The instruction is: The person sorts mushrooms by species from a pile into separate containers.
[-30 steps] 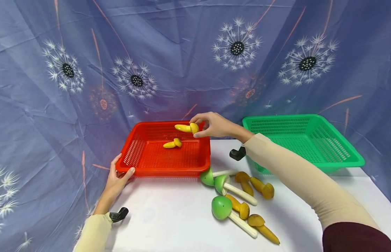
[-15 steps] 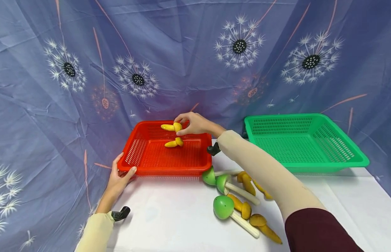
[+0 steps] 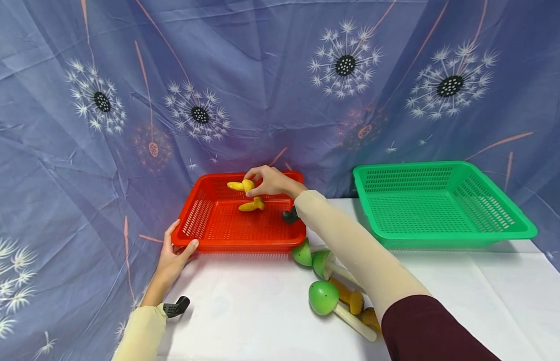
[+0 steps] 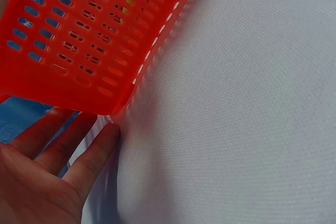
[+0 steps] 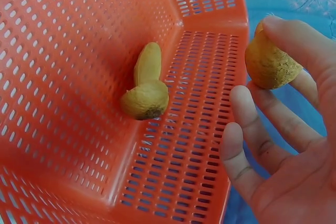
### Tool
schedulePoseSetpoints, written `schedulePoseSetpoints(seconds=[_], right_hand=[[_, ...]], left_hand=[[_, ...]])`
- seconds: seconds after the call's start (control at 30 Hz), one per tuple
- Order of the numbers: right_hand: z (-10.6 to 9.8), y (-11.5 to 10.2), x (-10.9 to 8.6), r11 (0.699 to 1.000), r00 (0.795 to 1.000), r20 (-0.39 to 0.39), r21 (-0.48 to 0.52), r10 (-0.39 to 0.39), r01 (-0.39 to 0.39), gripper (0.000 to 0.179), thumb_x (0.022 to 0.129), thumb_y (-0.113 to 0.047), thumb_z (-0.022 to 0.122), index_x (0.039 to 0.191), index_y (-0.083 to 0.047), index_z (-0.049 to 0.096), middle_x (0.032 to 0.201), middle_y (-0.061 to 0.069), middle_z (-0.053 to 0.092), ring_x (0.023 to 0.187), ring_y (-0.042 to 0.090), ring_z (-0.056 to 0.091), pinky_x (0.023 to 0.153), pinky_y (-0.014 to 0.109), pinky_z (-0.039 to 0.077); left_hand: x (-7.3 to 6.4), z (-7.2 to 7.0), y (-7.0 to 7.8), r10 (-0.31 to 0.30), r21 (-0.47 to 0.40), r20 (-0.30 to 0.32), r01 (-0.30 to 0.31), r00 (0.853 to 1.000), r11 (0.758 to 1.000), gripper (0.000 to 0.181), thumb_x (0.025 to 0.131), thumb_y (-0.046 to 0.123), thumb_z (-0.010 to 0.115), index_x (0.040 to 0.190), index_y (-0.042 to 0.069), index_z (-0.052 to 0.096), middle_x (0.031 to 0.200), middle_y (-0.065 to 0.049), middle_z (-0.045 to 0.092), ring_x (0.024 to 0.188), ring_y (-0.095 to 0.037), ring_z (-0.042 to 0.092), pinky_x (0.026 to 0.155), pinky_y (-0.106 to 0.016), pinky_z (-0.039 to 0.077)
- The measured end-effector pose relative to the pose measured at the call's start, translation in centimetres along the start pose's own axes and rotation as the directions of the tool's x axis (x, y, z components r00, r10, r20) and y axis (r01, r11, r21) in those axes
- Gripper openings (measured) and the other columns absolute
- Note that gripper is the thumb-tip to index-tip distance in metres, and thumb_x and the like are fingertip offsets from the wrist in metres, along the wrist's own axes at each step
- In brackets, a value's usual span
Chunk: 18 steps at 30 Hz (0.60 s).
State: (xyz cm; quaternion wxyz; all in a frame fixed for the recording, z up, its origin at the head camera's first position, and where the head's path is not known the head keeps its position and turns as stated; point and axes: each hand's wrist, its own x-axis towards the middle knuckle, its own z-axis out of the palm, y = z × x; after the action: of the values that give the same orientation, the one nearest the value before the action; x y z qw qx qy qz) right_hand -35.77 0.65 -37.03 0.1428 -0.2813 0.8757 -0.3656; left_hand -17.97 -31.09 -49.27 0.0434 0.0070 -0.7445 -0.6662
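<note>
My right hand (image 3: 269,181) pinches a yellow mushroom (image 5: 269,61) by its cap, above the back part of the red basket (image 3: 244,245). The pale end of its stem points left in the head view. A second yellow mushroom (image 3: 252,204) lies on the basket floor below; the right wrist view shows its darkened cap (image 5: 146,100). At the basket's front left corner, my left hand (image 3: 171,258) holds the rim, its thumb at the front and its fingers along the left side. In the left wrist view, several fingers (image 4: 86,153) reach under that corner.
A green basket (image 3: 451,235) stands at the right. Between the baskets and in front lie green-capped mushrooms (image 3: 323,298) with white stems and brown-yellow mushrooms (image 3: 356,302), partly hidden by my right sleeve (image 3: 352,245). A blue dandelion-print cloth (image 3: 262,90) hangs behind the white table (image 3: 244,311).
My right hand has carried the yellow mushroom left, further over the red basket, and slightly down in the last half second. The left hand stays at the corner.
</note>
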Motion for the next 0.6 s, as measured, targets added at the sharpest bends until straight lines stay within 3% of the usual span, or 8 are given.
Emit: schedulePoseSetpoints(seconds=[0.43,0.6], right_hand=[[0.62,-0.01,0.14,1.0,1.0,0.019,-0.001,0.015,-0.015,0.048,0.09,-0.03,0.082,0.134,-0.021,0.064,0.126,0.005,0.066,0.116,0.02,0.06,0.091,0.032,0.055],[0.87,0.24,0.02,1.0,0.999,0.036,0.023,-0.002,0.001,0.056,0.09,-0.031,0.082,0.14,-0.018,0.06,0.132,0.011,0.064,0.122,0.026,0.059,0.094,0.037,0.055]], left_hand=[[0.04,0.09,0.26,-0.013,0.002,-0.011,0.013,1.0,1.0,0.087,0.099,0.01,0.069,0.164,0.032,0.014,0.155,-0.022,0.032,0.108,-0.007,0.061,0.085,-0.033,0.061],[0.02,0.09,0.14,-0.009,0.002,-0.003,0.009,1.0,1.0,0.088,0.099,0.01,0.068,0.164,0.031,0.012,0.155,-0.023,0.032,0.108,-0.006,0.061,0.085,-0.033,0.06]])
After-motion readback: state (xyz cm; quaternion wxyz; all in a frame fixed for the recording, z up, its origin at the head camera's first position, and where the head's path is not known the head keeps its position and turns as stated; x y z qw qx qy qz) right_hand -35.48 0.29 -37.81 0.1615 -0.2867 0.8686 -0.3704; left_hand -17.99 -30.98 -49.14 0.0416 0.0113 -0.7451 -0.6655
